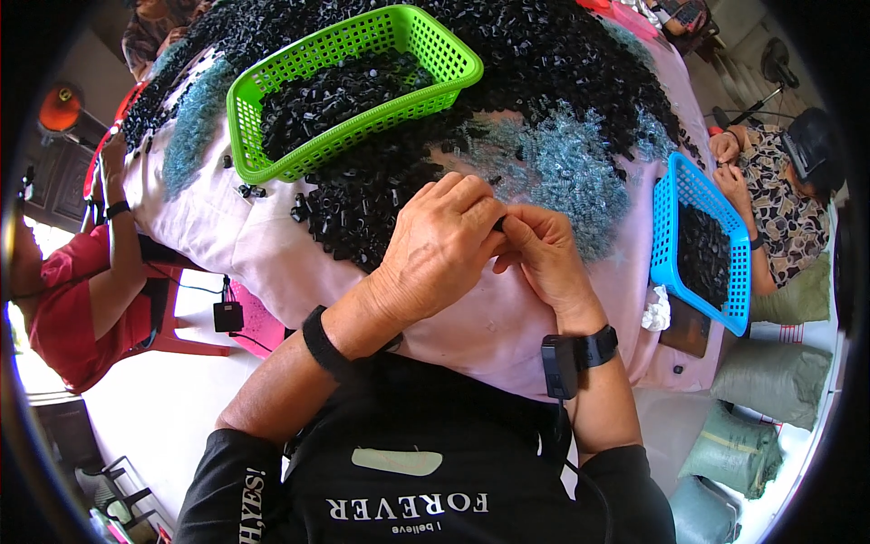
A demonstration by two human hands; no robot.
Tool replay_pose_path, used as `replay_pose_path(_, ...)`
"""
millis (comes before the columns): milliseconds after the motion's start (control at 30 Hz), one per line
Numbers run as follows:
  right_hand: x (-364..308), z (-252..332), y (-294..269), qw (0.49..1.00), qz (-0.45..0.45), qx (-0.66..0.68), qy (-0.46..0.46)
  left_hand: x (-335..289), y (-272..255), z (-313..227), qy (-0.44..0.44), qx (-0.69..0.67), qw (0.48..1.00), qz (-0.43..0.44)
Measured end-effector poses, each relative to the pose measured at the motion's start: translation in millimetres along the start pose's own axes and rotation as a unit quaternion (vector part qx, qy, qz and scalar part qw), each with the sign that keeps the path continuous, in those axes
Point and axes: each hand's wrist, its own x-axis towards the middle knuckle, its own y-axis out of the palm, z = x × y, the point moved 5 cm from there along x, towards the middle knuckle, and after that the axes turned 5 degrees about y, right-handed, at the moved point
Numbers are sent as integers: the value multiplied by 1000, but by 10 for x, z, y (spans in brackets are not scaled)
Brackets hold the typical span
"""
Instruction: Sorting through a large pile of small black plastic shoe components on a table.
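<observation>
My left hand (439, 240) and my right hand (546, 252) meet over the near edge of the cloth-covered table. A small black plastic piece (499, 223) shows between them, pinched by the thumb and fingers of my right hand. The fingers of my left hand are curled around its other side and mostly hide it. Just beyond my hands lie a heap of loose black plastic pieces (358, 204) and a pile of small clear bluish pieces (571, 172).
A green basket (353, 129) of black pieces stands beyond my left hand. Right of me, a blue basket (664, 227) holds more, beside a crumpled white tissue (656, 310). People sit at left, right and far left. Stuffed sacks (770, 381) line the right side.
</observation>
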Motion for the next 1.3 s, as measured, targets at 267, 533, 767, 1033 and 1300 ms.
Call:
replay_pose_path(267,5,13,-37,1000,9,10,-5,-8,38,-8,-6,-1,1000,3)
replay_pose_path(533,-17,34,-38,1000,-22,-7,-15,1,62,-7,-11,-20,1000,-7)
replay_pose_path(767,-39,60,-24,999,-41,-27,-15,13,57,-2,0,-22,1000,5)
replay_pose_path(1033,-32,41,-9,997,-53,-49,-25,21,-21,87,-55,-55,997,-16)
replay_pose_path(1300,25,58,-63,995,-91,-2,-47,-147,-233,488,-93,47,989,109)
